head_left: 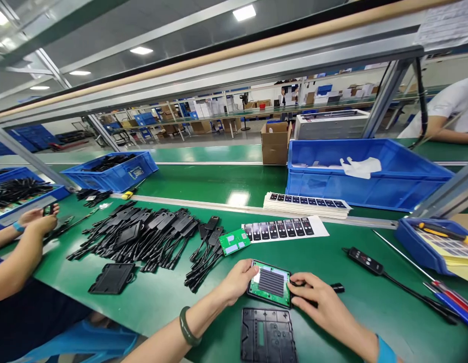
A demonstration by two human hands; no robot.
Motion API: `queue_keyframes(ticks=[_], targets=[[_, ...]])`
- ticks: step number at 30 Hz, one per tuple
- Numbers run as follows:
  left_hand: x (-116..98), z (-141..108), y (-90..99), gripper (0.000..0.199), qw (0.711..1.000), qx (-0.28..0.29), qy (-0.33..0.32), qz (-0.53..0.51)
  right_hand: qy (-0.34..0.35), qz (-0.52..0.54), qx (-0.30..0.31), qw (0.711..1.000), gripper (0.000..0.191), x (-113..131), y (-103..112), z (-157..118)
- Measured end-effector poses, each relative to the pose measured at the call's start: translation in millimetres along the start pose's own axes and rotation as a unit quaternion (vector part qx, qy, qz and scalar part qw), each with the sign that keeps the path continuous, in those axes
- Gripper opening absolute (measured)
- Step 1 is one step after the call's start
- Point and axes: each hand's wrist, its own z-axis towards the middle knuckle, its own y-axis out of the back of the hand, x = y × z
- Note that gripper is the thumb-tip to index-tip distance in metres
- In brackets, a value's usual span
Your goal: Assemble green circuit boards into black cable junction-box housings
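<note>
My left hand (237, 281) grips the left edge of a black housing (252, 295) with its thumb on top. Inside the housing lies a green circuit board (262, 293) with a dark ribbed block (272, 281) on it. At the right edge of the housing, my right hand (313, 297) has its fingers closed around a black cable, whose connector (337, 288) sticks out to the right. Just below, a black cover (268, 335) lies flat on the table. Another green board (234, 242) sits above my left hand, overlapping a sheet of labels (287, 230).
Black cabled units (158, 227) are heaped at centre left, near a black case (113, 278). Blue bins (362, 184) stand behind and right. A cabled controller (365, 260) and screwdrivers (446, 292) lie right. A co-worker's hands (41, 219) are at far left.
</note>
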Motion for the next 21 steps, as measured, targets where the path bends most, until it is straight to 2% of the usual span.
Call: queue_keyframes(ticks=[3, 5, 9, 11, 17, 21], targets=[[0, -3, 1.0, 0.047, 0.999, 0.011, -0.038, 0.037, -0.112, 0.139, 0.021, 0.984, 0.024, -2, 12, 11], [0, -4, 1.8, 0.043, 0.996, 0.018, -0.064, 0.067, -0.148, 0.185, 0.032, 0.971, 0.032, -3, 17, 20], [-3, -5, 4.4, 0.036, 0.985, 0.016, -0.109, 0.133, -0.101, 0.243, 0.136, 0.955, 0.042, 1, 24, 38], [-6, -4, 5.5, 0.034, 0.978, 0.013, -0.126, 0.164, -0.075, 0.238, 0.161, 0.955, 0.046, 4, 28, 48], [-9, 0, 4.9, 0.026, 0.957, -0.003, -0.151, 0.248, -0.058, 0.168, 0.172, 0.969, 0.038, 10, 31, 66], [-7, 3, 2.2, 0.024, 0.945, -0.037, -0.147, 0.289, -0.063, 0.125, 0.142, 0.980, 0.034, 13, 25, 66]])
